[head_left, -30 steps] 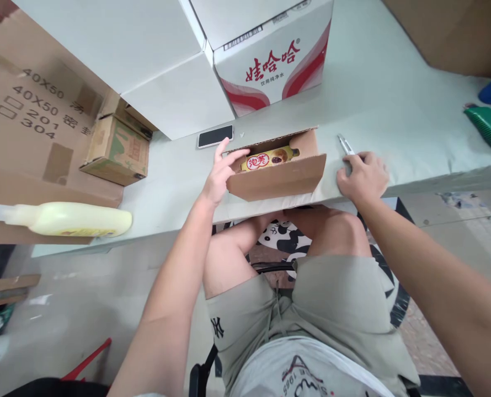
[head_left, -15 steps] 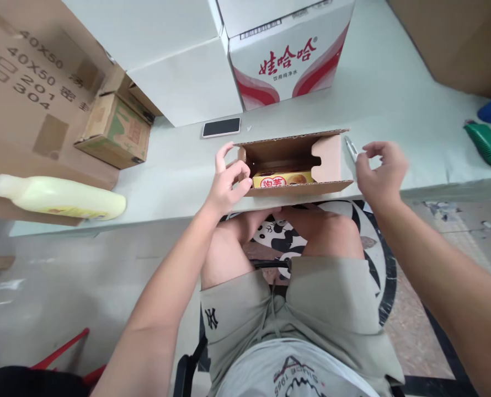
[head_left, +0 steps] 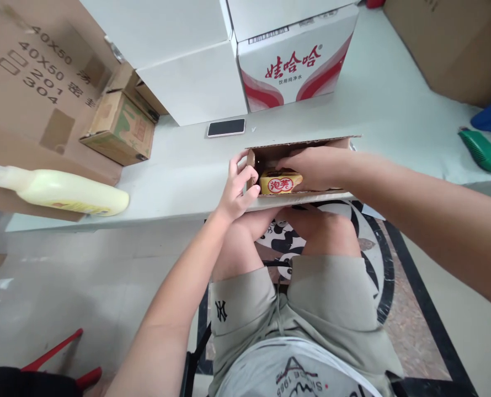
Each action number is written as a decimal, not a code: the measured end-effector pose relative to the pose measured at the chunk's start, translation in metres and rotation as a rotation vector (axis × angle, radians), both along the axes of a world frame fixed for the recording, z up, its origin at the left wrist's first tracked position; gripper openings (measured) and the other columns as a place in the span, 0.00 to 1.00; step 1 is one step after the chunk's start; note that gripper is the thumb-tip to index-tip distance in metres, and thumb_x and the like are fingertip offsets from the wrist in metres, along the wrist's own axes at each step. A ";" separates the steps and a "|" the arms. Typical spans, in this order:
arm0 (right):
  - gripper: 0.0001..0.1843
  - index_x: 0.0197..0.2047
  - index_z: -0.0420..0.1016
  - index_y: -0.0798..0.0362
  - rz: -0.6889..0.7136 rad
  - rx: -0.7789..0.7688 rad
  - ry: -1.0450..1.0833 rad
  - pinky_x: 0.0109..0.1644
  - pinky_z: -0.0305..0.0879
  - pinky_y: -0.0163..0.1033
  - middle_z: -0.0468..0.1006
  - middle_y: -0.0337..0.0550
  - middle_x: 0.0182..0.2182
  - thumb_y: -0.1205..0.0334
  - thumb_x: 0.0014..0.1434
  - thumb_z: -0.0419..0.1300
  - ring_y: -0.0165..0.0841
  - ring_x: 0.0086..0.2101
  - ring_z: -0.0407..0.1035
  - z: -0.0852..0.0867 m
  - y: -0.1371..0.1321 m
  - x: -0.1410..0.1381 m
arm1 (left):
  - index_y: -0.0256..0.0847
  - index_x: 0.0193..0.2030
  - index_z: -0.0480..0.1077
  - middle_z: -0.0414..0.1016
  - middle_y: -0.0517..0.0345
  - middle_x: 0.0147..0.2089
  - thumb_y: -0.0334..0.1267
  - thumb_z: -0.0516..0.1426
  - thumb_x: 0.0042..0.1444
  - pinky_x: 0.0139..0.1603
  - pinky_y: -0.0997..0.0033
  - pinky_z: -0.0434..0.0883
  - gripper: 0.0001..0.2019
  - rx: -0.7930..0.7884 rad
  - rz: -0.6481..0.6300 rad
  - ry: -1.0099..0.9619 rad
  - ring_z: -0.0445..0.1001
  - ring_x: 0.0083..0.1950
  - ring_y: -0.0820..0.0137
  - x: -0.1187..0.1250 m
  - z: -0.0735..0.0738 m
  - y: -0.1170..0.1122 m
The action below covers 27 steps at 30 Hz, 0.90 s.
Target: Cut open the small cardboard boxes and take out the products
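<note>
An open cardboard box [head_left: 301,146] lies near the table's front edge, its opening toward me. My left hand [head_left: 239,190] grips the left end of this box, fingers curled at its edge. My right hand [head_left: 307,165] reaches inside, with its fingers around a yellow carton [head_left: 281,183] that has red lettering on a white patch. The palm and wrist hide much of the box's interior and the carton's right part. At the box's right end only a sliver of a silvery object [head_left: 352,146] shows.
Behind the box lie a phone [head_left: 226,128] and stacked white cartons [head_left: 295,71]. On the left are a pale yellow bottle [head_left: 71,193], a small brown box [head_left: 125,129] and a large carton. A green-handled item [head_left: 483,150] lies at the right, near another large carton [head_left: 456,49].
My right hand has moved left from beside the box into it and taken hold of the yellow carton, whose near end is now raised. The left hand stays at the box's left end.
</note>
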State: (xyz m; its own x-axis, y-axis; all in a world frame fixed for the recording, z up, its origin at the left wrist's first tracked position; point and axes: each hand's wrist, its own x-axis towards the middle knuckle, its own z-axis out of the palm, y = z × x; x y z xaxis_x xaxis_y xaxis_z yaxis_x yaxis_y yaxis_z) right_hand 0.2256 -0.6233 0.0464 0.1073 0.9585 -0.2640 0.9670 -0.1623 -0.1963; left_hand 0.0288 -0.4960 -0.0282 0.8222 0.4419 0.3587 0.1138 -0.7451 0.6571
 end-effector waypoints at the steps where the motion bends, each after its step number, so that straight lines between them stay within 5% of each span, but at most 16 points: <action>1: 0.29 0.58 0.81 0.41 -0.006 -0.018 -0.048 0.41 0.61 0.42 0.83 0.47 0.50 0.65 0.51 0.70 0.42 0.41 0.75 -0.001 0.003 -0.002 | 0.47 0.31 0.61 0.72 0.42 0.55 0.52 0.53 0.60 0.65 0.45 0.72 0.13 -0.002 0.014 0.010 0.58 0.78 0.47 0.000 0.000 0.000; 4: 0.26 0.49 0.83 0.43 -0.012 0.097 -0.116 0.45 0.62 0.45 0.82 0.45 0.39 0.68 0.44 0.73 0.43 0.39 0.75 -0.009 0.005 -0.004 | 0.47 0.32 0.61 0.72 0.42 0.56 0.52 0.54 0.60 0.67 0.44 0.71 0.13 -0.002 0.017 0.009 0.57 0.78 0.47 0.000 0.000 0.000; 8: 0.11 0.37 0.78 0.47 0.021 0.372 -0.096 0.51 0.62 0.50 0.78 0.41 0.30 0.64 0.49 0.71 0.42 0.42 0.76 -0.025 0.004 0.004 | 0.48 0.32 0.62 0.72 0.42 0.54 0.51 0.54 0.59 0.66 0.48 0.72 0.12 -0.014 0.029 -0.012 0.57 0.78 0.48 0.001 -0.002 0.001; 12: 0.15 0.37 0.76 0.47 -0.100 0.318 -0.057 0.52 0.61 0.53 0.74 0.40 0.24 0.64 0.45 0.72 0.46 0.42 0.76 -0.029 0.010 0.008 | 0.48 0.32 0.62 0.71 0.42 0.53 0.51 0.54 0.60 0.62 0.51 0.75 0.12 -0.031 0.031 -0.069 0.60 0.76 0.50 0.005 -0.005 0.001; 18: 0.19 0.33 0.68 0.49 -0.217 0.222 -0.111 0.47 0.63 0.48 0.71 0.41 0.27 0.59 0.43 0.74 0.45 0.37 0.73 0.005 0.008 0.010 | 0.48 0.32 0.61 0.71 0.47 0.45 0.52 0.53 0.65 0.67 0.52 0.73 0.14 -0.063 0.090 -0.071 0.59 0.77 0.53 0.013 -0.004 0.004; 22: 0.20 0.39 0.72 0.48 -0.232 0.385 0.046 0.45 0.62 0.42 0.69 0.38 0.28 0.62 0.44 0.73 0.36 0.35 0.67 0.032 -0.005 0.026 | 0.47 0.33 0.63 0.72 0.50 0.48 0.50 0.54 0.69 0.73 0.52 0.68 0.15 -0.107 0.210 -0.110 0.64 0.75 0.56 0.023 -0.007 0.011; 27: 0.23 0.45 0.77 0.49 -0.364 0.583 0.201 0.44 0.63 0.40 0.69 0.33 0.26 0.70 0.45 0.73 0.28 0.29 0.60 0.055 -0.017 0.045 | 0.46 0.33 0.63 0.72 0.52 0.44 0.44 0.55 0.69 0.66 0.58 0.72 0.13 -0.125 0.249 -0.155 0.73 0.60 0.60 0.043 -0.007 0.021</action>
